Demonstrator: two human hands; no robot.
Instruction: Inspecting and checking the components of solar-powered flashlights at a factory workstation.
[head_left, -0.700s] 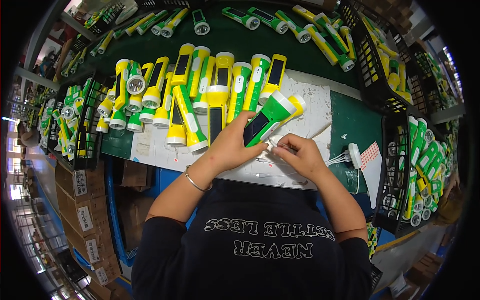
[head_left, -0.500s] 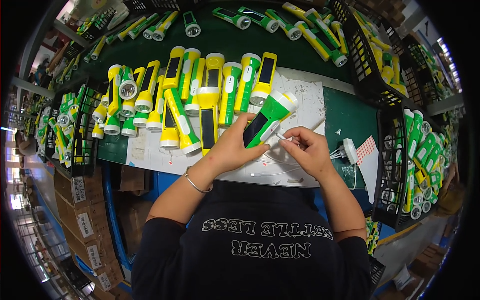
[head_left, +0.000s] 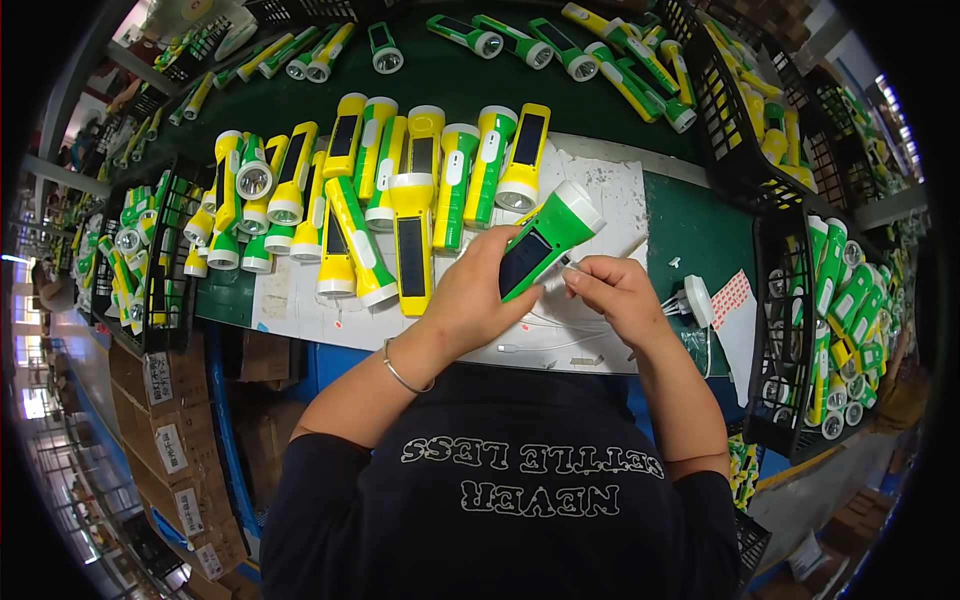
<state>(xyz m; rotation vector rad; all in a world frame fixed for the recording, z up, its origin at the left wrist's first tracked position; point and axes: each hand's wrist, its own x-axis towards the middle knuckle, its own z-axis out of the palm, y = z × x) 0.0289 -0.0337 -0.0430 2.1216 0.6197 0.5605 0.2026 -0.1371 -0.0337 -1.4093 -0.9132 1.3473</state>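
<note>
My left hand is wrapped round a green flashlight with a white head and a dark solar panel facing up. The flashlight tilts, its head pointing up and to the right. In a pinch, my right hand holds the plug end of a charging cable close to the flashlight's side. Whether the plug touches the flashlight or sits in it, I cannot tell. Left of my hands, several yellow and green flashlights lie in overlapping rows. A second white cable plug lies loose on the white work surface.
A white charger block with several cables stands to the right, next to a sheet of red stickers. Black crates of flashlights flank the table on both sides. More flashlights lie along the green far surface.
The flashlight in my left hand has turned, so its solar panel faces up more fully. My right hand has shifted slightly, keeping the cable plug beside it.
</note>
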